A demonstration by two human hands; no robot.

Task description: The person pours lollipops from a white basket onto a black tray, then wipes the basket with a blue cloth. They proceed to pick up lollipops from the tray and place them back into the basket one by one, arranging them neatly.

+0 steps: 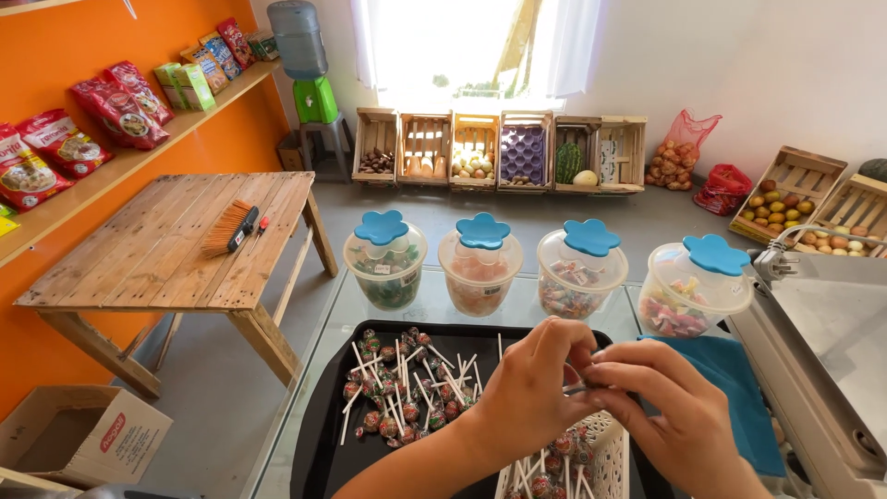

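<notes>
Left hand (pixel 531 388): fingers pinched on a small lollipop (pixel 575 377), above the black tray's (pixel 319 434) right side.
Right hand (pixel 670 407): fingertips gripping the same lollipop.
White basket (pixel 605 453): lollipops inside, tray's near edge.

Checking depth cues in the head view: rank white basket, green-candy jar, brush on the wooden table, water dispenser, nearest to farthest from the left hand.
From the left hand:
1. White basket, just below the hand.
2. Green-candy jar, ahead on the glass counter, left.
3. Brush, on the wooden table, farther left.
4. Water dispenser, back wall.
</notes>
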